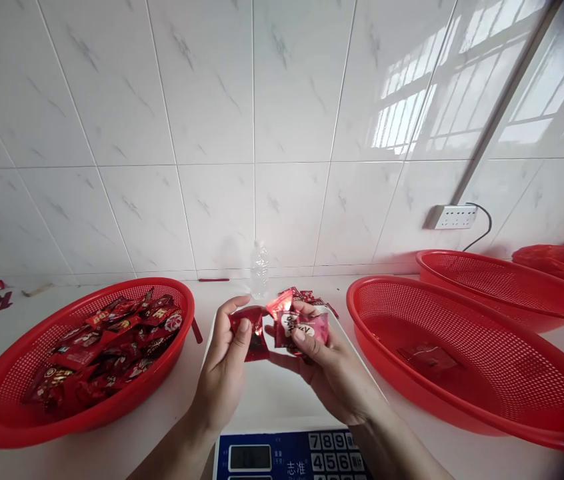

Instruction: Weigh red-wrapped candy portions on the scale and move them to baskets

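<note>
At frame centre, my left hand [227, 353] pinches a red packet [251, 330]; my right hand [322, 363] grips more sachets [302, 327], fingers curled shut

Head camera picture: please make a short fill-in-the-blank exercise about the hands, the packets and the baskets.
1. The left hand pinches a dark red ____ between thumb and fingers.
2. The basket on the left is ____ with wrapped sweets.
3. Both hands are above a white ____ with a blue keypad.
4. The right hand holds a pink packet, and the near right basket is coloured ____.

Missing words: packet; filled; scale; red
</note>
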A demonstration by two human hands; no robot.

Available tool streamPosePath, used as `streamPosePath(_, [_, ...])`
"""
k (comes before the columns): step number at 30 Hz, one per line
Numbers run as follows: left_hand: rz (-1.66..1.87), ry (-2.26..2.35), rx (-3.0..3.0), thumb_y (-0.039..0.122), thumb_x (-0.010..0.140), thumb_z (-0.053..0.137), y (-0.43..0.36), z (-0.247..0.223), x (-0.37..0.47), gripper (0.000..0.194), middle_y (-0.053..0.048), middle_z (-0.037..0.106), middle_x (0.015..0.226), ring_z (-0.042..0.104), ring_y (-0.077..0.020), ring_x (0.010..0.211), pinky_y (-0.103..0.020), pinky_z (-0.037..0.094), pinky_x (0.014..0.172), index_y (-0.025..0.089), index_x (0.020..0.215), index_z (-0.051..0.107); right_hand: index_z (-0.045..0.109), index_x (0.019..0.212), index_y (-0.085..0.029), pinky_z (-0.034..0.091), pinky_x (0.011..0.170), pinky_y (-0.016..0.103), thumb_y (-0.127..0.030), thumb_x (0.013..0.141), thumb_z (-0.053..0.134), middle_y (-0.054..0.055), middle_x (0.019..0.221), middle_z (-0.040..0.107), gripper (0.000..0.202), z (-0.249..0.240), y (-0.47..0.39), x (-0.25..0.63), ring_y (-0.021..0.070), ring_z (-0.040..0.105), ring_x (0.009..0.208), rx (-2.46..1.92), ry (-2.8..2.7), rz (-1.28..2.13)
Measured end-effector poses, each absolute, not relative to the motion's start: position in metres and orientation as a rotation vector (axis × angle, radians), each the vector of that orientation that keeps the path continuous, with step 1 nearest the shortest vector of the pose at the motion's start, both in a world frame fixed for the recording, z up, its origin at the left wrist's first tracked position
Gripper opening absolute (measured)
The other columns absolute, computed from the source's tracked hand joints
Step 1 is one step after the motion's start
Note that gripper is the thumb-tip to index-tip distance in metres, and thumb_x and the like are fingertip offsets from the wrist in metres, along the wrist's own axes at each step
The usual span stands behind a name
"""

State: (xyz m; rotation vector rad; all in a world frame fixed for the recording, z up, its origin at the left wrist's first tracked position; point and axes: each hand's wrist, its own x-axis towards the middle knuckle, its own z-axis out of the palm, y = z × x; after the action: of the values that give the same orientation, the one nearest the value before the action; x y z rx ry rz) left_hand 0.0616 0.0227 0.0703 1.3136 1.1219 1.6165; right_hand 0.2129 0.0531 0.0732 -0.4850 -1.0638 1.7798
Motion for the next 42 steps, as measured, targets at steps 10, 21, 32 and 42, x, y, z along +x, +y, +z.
streamPosePath(10, [1.475, 1.12, 1.812, 0.036, 0.1, 0.033, 0.005, 0.067, 0.068, 0.038, -0.001, 0.033, 0.152, 0.026, -0.021, 0.142, -0.042, 0.028, 0.116, 0.033, 0.138, 0.034, 0.047, 0.115, -0.031, 0.053, 0.08, 0.04, -0.039, 0.07, 0.078, 0.002, 0.101, 0.065, 0.055, 0.07, 0.031, 0.193, 0.0205, 0.063, 0.091, -0.41, -1.069, 1.687])
streamPosePath(21, [1.434, 1.132, 1.868, 0.047, 0.098, 0.027, -0.003, 0.065, 0.066, 0.054, 0.0, 0.018, 0.158, 0.017, -0.0251, 0.144, -0.048, 0.019, 0.117, 0.039, 0.148, 0.01, 0.048, 0.114, -0.029, 0.048, 0.088, 0.04, -0.034, 0.078, 0.066, 0.005, 0.113, 0.056, 0.042, 0.088, 0.068, 0.273, 0.0221, 0.058, 0.101, -0.95, -1.287, 0.292])
streamPosePath(32, [1.402, 1.176, 1.82, 0.043, 0.096, 0.038, 0.001, 0.066, 0.065, 0.051, -0.001, 0.027, 0.156, 0.023, -0.0263, 0.142, -0.045, 0.024, 0.116, 0.036, 0.145, 0.027, 0.042, 0.138, -0.026, 0.054, 0.079, 0.053, -0.057, 0.084, 0.05, 0.016, 0.149, 0.031, 0.063, 0.031, 0.079, 0.35, 0.0406, 0.044, 0.126, -1.717, -1.611, -0.161])
streamPosePath(42, [1.0, 1.877, 2.063, 0.042, 0.092, 0.046, 0.016, 0.093, -0.018, 0.054, -0.009, 0.038, 0.149, 0.035, -0.0251, 0.136, -0.039, 0.031, 0.11, 0.024, 0.141, 0.033, 0.055, 0.127, -0.029, 0.056, 0.086, 0.037, -0.039, 0.091, 0.05, 0.005, 0.133, 0.056, 0.037, -0.011, 0.047, 0.278, 0.0273, 0.058, 0.117, -0.728, -2.09, -0.26])
